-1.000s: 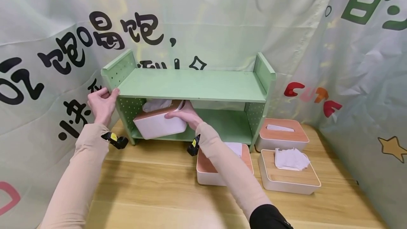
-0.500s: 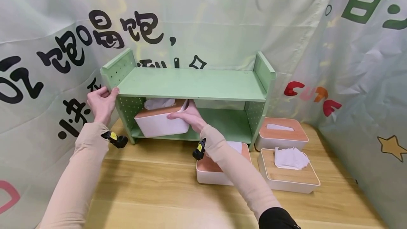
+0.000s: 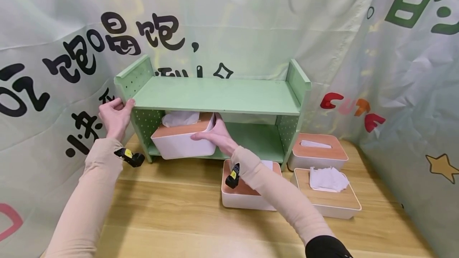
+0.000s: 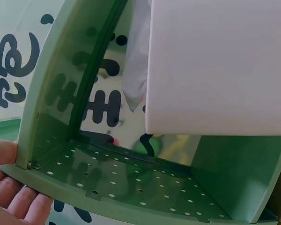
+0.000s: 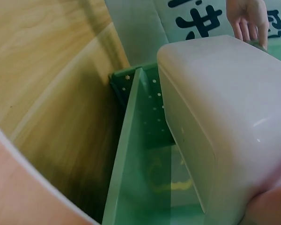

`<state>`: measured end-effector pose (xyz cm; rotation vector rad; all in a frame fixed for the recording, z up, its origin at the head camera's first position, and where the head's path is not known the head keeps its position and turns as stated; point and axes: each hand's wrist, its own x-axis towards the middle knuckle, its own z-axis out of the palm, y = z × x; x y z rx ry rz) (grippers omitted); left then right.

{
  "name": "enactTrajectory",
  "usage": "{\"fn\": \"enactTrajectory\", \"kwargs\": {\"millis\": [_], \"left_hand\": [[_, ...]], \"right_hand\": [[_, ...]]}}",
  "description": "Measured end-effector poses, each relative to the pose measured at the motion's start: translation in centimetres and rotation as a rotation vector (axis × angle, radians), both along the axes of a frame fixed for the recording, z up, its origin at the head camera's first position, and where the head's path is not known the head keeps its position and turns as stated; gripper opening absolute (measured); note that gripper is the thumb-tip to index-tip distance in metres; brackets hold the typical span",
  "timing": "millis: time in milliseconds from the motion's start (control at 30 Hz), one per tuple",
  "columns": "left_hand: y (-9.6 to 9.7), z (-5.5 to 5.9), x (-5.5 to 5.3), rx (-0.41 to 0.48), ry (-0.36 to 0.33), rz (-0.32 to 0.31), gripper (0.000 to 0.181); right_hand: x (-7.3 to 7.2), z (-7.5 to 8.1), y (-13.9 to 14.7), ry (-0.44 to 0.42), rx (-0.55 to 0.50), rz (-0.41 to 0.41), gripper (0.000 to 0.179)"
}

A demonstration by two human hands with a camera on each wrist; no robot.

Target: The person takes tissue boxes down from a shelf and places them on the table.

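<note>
A white tissue box (image 3: 183,144) with a wood-look lid and a tissue sticking out of its top is at the left of the green shelf's lower opening. My right hand (image 3: 215,134) grips it by its right end, thumb on the front face. The box is tilted, its underside raised off the lower board in the right wrist view. My left hand (image 3: 115,118) pinches the front edge of the left side panel where the upper board meets it. In the left wrist view the box's pale wall (image 4: 220,65) fills the upper right, and the green shelf (image 4: 131,187) lies around it.
Three more tissue boxes stand on the wooden table (image 3: 161,210): one in front of the shelf (image 3: 247,200), partly behind my right forearm, and two at the right (image 3: 319,152), (image 3: 330,198). A printed curtain (image 3: 244,23) hangs behind and at both sides.
My right hand and forearm have shifted right, and the tissue box has moved slightly right with its lid showing more. My left hand stays on the shelf's side panel.
</note>
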<state>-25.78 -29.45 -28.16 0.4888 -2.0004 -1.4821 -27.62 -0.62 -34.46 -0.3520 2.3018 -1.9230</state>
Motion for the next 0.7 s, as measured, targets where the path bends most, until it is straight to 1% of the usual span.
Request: {"fn": "enactTrajectory", "kwargs": {"millis": [300, 500, 600, 700], "left_hand": [[0.1, 0.1, 0.0, 0.002, 0.007, 0.004, 0.039], [0.1, 0.1, 0.1, -0.002, -0.002, 0.002, 0.039], [0.1, 0.0, 0.1, -0.004, -0.008, 0.001, 0.039], [0.0, 0.0, 0.0, 0.012, -0.007, -0.003, 0.04]], "right_hand": [[1.5, -0.2, 0.6, 0.038, -0.017, 0.026, 0.128], [2.7, -0.5, 0.4, 0.018, -0.031, 0.033, 0.125], [3.2, -0.8, 0.3, 0.022, -0.036, 0.026, 0.125], [3.7, -0.9, 0.2, 0.029, -0.035, 0.011, 0.125]]}}
